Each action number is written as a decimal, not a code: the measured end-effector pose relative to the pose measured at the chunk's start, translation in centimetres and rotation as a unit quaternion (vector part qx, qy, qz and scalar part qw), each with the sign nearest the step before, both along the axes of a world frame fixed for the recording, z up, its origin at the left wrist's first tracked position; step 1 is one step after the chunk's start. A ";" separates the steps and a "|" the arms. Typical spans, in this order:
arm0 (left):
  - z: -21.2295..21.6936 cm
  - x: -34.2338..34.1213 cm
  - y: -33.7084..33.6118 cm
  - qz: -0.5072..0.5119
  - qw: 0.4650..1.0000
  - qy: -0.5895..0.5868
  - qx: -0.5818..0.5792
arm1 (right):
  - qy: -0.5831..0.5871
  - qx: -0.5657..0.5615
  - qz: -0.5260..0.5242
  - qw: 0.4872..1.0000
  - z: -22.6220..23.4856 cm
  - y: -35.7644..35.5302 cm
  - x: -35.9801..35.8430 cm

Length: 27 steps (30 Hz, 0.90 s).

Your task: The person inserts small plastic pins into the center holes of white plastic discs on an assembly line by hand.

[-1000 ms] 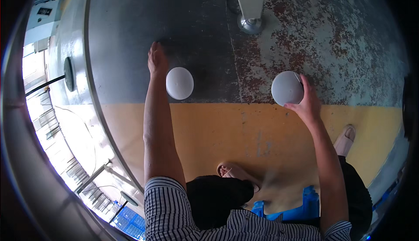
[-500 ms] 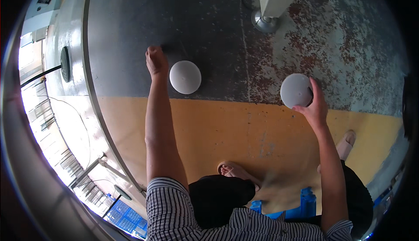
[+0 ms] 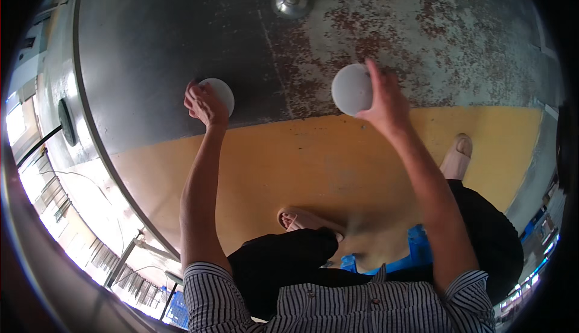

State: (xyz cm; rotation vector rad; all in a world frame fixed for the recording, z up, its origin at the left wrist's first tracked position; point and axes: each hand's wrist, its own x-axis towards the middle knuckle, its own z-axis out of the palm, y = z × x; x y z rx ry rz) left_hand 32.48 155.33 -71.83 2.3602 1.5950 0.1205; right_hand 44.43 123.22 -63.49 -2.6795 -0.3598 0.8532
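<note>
My right hand (image 3: 389,101) grips a white round disc (image 3: 351,90) by its right edge, thumb at the lower side and fingers at the upper side. A second white round disc (image 3: 222,94) is at the left, over the dark grey part of the floor. My left hand (image 3: 206,104) overlaps its left and lower edge, with the fingers curled inward. A small dark patch shows by those fingertips; what they hold, if anything, is hidden.
A metal leg with a round foot (image 3: 291,4) stands at the far middle. The floor is grey, worn red-green and orange (image 3: 325,170). My sandalled feet (image 3: 310,221) are below, near a blue plastic frame (image 3: 419,245). A pale rail (image 3: 99,143) borders the left side.
My left hand, earlier apart from the left disc, now overlaps it. My right hand has brought its disc closer to the left one. The whole view has shifted.
</note>
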 end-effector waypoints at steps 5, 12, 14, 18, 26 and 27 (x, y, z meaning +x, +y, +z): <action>0.1 0.0 -1.9 -0.371 0.924 -0.040 0.087 | -0.027 -0.035 0.108 0.993 -0.2 0.6 0.3; -0.8 0.5 -0.5 -0.365 0.923 0.027 0.118 | -0.009 -0.051 0.090 0.995 -0.3 0.4 2.9; -0.4 -0.4 0.8 -0.361 0.925 -0.023 0.118 | 0.020 -0.050 0.093 0.994 -0.1 0.3 2.9; 1.6 -2.3 3.4 -0.172 0.981 -0.075 0.057 | -0.001 0.109 0.027 0.994 -1.4 -2.7 1.6; 0.5 -7.5 2.4 0.183 0.871 -0.238 -0.389 | 0.221 0.390 -0.057 0.892 -6.0 11.8 -3.3; 0.2 -6.2 0.3 0.130 0.923 -0.151 -0.329 | 0.138 0.386 -0.045 0.911 -8.5 13.7 -4.5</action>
